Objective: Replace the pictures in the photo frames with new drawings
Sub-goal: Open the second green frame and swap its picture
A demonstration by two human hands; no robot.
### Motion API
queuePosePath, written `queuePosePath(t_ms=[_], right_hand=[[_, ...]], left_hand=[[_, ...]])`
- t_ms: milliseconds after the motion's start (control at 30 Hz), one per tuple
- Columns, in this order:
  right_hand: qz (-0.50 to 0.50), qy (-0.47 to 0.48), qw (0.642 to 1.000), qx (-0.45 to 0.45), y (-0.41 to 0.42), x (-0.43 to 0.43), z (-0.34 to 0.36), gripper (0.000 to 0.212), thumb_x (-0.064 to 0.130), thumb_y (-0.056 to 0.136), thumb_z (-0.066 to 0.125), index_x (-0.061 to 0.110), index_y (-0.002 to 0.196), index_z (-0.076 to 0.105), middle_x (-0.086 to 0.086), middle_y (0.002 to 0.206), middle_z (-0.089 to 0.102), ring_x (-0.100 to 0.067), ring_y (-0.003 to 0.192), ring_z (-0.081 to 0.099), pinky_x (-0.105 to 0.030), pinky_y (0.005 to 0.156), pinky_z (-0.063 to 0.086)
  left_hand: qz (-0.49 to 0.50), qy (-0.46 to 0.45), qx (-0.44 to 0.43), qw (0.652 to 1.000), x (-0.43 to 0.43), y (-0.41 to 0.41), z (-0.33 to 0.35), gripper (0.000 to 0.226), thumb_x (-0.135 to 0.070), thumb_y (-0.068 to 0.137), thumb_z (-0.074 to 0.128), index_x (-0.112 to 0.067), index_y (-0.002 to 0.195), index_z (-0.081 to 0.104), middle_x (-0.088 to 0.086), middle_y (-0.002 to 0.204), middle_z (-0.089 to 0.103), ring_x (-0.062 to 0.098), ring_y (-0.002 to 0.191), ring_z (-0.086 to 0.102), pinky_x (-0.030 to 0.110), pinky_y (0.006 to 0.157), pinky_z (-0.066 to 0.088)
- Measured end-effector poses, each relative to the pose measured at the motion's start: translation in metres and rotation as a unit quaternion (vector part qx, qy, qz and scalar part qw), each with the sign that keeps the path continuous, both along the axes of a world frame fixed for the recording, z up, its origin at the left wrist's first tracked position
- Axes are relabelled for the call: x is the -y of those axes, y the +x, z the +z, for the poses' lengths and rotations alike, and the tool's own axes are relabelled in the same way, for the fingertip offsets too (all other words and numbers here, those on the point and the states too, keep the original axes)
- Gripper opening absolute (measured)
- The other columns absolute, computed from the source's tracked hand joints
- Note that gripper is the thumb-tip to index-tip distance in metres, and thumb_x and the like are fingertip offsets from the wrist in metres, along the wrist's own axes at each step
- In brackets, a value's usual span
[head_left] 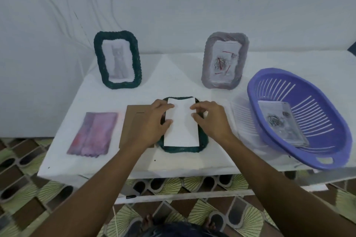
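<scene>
A dark green woven frame (181,149) lies flat at the table's front centre with a white sheet (182,131) laid over its opening. My left hand (152,123) pinches the sheet's left edge, thumb on top. My right hand (211,121) pinches its right edge with bent fingers. A brown cardboard backing (133,121) lies to the left, partly under my left hand. Further left lies a pink and purple picture (92,134). Two frames stand at the back: a dark green one (117,59) holding a cat drawing and a grey one (224,60) holding a rose drawing.
A purple plastic basket (300,117) sits tilted at the right edge of the white table (192,167) and holds several drawings (279,123). A white wall rises behind the table. Patterned floor shows below the front edge.
</scene>
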State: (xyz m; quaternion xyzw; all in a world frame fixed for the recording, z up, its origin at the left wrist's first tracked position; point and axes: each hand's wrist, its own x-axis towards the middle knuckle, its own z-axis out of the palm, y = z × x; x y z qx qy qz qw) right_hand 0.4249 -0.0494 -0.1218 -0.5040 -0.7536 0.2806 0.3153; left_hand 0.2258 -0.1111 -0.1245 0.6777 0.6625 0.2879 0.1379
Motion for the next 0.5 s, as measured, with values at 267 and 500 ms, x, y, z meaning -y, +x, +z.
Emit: queuePosePath(t_ms=[267, 500], right_hand=[[0.016, 0.095, 0.987, 0.129, 0.004, -0.001, -0.024, 0.02, 0.029, 0.085, 0.07, 0.022, 0.105, 0.071, 0.003, 0.118, 0.058, -0.018, 0.11, 0.045, -0.033, 0.089, 0.039], [0.033, 0.089, 0.989, 0.116, 0.01, -0.005, -0.03, 0.031, 0.033, 0.086, 0.069, 0.02, 0.114, 0.069, 0.002, 0.126, 0.061, -0.02, 0.115, 0.049, -0.041, 0.09, 0.042]], left_hand=[[0.029, -0.017, -0.092, 0.995, 0.001, -0.009, -0.013, 0.045, -0.037, 0.092, 0.06, -0.021, 0.134, 0.055, -0.003, 0.143, 0.048, 0.019, 0.133, 0.035, 0.041, 0.111, 0.031], [0.009, -0.031, -0.099, 0.995, 0.0, -0.012, -0.017, 0.044, -0.037, 0.095, 0.056, -0.019, 0.135, 0.056, -0.006, 0.143, 0.05, 0.02, 0.134, 0.035, 0.041, 0.111, 0.031]])
